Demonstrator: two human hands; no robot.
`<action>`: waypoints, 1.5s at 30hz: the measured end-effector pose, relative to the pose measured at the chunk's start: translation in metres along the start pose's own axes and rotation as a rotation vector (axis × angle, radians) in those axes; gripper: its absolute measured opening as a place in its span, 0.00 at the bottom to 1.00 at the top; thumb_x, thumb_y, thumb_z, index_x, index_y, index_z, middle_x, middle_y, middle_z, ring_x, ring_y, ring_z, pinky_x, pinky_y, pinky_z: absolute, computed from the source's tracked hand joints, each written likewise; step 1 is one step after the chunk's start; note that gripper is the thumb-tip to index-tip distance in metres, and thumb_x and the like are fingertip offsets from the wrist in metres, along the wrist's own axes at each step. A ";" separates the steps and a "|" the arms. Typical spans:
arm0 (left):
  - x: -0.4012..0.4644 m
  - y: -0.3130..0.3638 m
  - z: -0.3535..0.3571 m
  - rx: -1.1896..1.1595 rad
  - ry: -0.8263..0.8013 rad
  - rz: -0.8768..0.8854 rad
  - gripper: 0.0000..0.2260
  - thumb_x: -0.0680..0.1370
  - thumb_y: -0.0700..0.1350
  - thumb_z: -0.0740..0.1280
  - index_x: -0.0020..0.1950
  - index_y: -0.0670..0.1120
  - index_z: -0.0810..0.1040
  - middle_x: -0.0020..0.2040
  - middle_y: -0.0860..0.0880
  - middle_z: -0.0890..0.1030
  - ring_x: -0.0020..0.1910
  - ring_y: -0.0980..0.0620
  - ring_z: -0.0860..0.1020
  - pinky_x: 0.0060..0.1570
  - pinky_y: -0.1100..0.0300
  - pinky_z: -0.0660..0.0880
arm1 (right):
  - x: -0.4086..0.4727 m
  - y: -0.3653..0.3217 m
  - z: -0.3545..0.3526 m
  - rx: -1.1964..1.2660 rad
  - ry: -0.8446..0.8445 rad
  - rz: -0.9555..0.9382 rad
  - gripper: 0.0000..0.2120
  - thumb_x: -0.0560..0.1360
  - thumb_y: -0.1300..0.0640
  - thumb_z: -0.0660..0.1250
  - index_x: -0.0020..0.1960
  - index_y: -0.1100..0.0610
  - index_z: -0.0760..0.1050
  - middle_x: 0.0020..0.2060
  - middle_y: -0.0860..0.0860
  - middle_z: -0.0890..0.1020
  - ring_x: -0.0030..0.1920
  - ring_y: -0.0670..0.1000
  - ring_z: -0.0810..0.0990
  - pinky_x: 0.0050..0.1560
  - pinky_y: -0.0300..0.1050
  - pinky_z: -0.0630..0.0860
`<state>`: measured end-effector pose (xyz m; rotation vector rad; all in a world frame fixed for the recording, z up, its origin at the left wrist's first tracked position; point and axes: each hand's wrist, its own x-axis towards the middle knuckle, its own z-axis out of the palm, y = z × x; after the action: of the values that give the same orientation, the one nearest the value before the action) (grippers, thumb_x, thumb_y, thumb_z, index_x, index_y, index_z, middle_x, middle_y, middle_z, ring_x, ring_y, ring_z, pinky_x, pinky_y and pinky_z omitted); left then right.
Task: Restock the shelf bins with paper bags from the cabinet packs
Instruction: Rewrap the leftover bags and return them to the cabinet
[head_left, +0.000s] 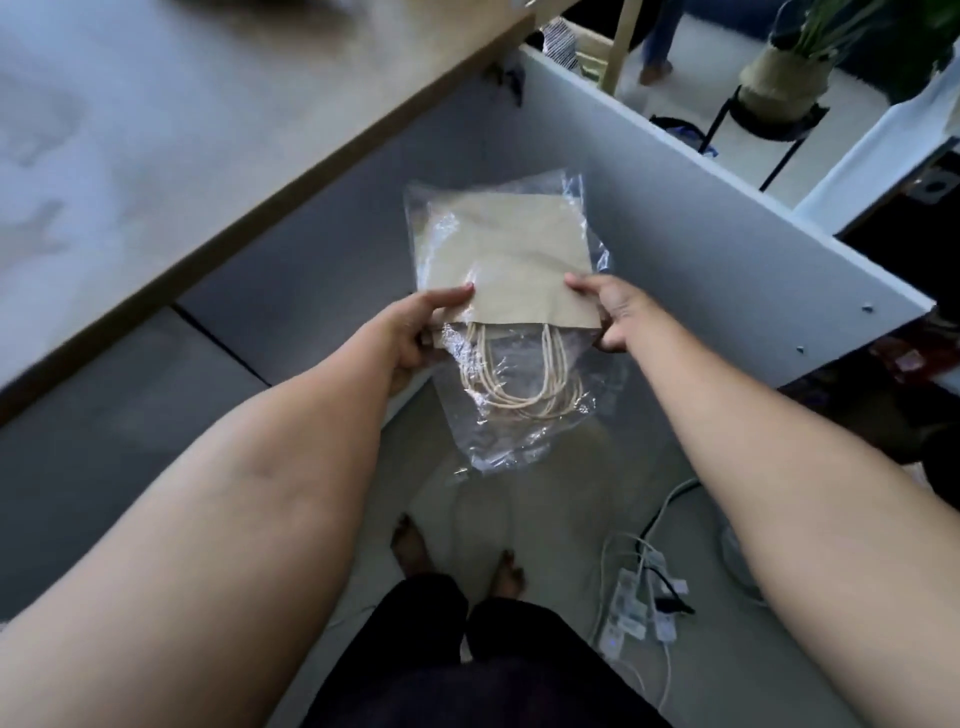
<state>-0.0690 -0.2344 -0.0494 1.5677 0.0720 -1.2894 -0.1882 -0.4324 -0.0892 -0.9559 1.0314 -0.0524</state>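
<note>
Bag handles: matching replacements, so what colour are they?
Cream or off-white twisted cord handles, seen through the clear plastic wrap in the head view.
</note>
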 end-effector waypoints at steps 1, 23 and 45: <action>0.004 -0.006 -0.007 0.013 0.006 -0.018 0.09 0.77 0.47 0.68 0.39 0.47 0.73 0.18 0.53 0.74 0.13 0.58 0.70 0.15 0.70 0.67 | 0.008 0.008 0.002 -0.002 -0.002 0.016 0.07 0.76 0.58 0.66 0.40 0.57 0.77 0.25 0.50 0.83 0.26 0.47 0.83 0.52 0.45 0.76; 0.114 -0.078 -0.203 -0.059 0.399 -0.143 0.11 0.69 0.47 0.77 0.45 0.44 0.78 0.39 0.49 0.80 0.36 0.53 0.76 0.45 0.61 0.76 | 0.195 0.086 0.213 -0.349 -0.186 0.156 0.05 0.73 0.57 0.70 0.47 0.55 0.75 0.32 0.51 0.82 0.29 0.48 0.81 0.33 0.40 0.79; 0.175 -0.052 -0.255 0.027 0.600 -0.096 0.20 0.80 0.53 0.63 0.68 0.46 0.67 0.60 0.49 0.75 0.58 0.46 0.74 0.53 0.57 0.71 | 0.259 0.065 0.300 -0.520 -0.151 -0.083 0.21 0.79 0.56 0.61 0.68 0.67 0.70 0.54 0.62 0.79 0.54 0.59 0.78 0.46 0.42 0.68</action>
<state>0.1447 -0.1192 -0.2484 1.9468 0.5133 -0.8524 0.1524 -0.3157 -0.2666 -1.4511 0.8792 0.2263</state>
